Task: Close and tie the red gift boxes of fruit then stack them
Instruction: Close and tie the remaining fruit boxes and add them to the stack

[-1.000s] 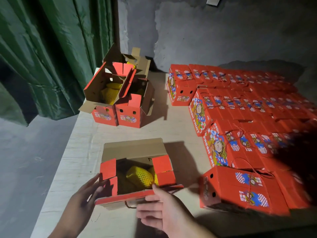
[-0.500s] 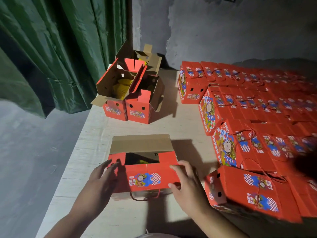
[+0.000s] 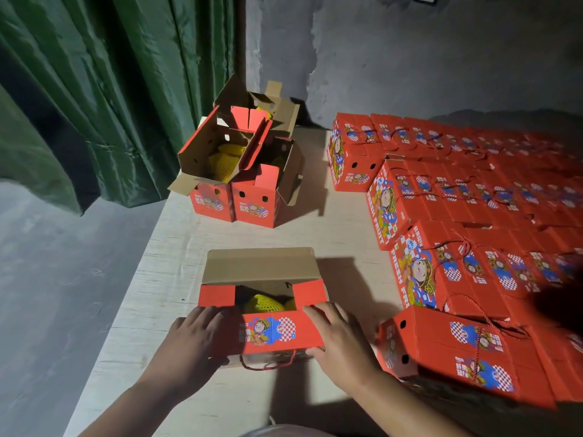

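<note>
A half-closed red gift box (image 3: 268, 332) sits on the table right in front of me. Its near printed flap is folded down over the top and its far brown flap (image 3: 262, 266) still stands up. Yellow netted fruit (image 3: 263, 303) shows through the gap. My left hand (image 3: 195, 339) lies flat on the flap's left end. My right hand (image 3: 339, 337) presses its right end, thumb at the front corner. A red cord handle (image 3: 268, 364) hangs at the box's front.
Two open red boxes (image 3: 239, 181) with fruit stand at the far left of the pale table (image 3: 176, 247). Several closed, tied red boxes (image 3: 457, 216) fill the right side in rows, one (image 3: 448, 351) beside my right hand. A green curtain (image 3: 94, 89) hangs at the left.
The near flap, open a second ago, has been folded down over the box, and both hands have moved onto it. The view has shifted slightly.
</note>
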A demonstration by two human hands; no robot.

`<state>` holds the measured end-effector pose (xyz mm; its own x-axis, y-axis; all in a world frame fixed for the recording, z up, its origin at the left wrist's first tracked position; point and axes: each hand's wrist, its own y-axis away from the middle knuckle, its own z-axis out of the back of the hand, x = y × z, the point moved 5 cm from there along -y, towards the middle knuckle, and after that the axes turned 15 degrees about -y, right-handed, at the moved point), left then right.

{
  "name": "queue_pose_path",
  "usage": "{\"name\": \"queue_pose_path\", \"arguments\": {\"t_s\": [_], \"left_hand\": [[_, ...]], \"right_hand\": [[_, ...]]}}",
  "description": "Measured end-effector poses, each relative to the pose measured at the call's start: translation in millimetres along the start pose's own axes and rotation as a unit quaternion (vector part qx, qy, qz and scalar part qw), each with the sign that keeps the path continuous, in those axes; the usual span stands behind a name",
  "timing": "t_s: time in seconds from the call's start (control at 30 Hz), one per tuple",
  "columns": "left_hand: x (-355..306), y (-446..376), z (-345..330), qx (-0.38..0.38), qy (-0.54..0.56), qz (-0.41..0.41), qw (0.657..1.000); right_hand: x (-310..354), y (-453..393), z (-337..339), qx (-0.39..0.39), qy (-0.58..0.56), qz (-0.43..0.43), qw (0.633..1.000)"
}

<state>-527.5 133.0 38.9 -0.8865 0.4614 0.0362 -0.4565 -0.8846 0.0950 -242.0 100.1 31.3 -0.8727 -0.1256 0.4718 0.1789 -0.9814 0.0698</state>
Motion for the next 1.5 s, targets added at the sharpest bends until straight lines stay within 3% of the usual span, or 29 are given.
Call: {"name": "queue_pose_path", "arguments": {"t_s": [0.23,0.6,1.17,1.4,1.5], "left_hand": [[-4.8,16.7,-16.2,-0.050,0.004,0.011,0.999],[-10.2,19.7,-25.8,-0.005,0.059,0.059,0.997],[-15.1,9.9,-9.0,-0.125,0.087,0.029,0.988],[-4.1,4.5,-13.6,-0.174,0.090,0.042,0.980],[-0.4,3.2,-18.3,-0.153,0.124,0.095,0.976]], "right_hand": [[-3.8,3.7,-6.5,0.007,0.014,0.000,1.000],[-4.3,15.4,-22.1,-0.002,0.038,0.002,0.999],[12.9,14.9,-4.1,-0.004,0.061,-0.003,0.998],[10.1,14.0,-5.7,-0.012,0.080,0.005,0.997],[7.9,14.4,-5.1,-0.011,0.090,-0.002,0.996]]}}
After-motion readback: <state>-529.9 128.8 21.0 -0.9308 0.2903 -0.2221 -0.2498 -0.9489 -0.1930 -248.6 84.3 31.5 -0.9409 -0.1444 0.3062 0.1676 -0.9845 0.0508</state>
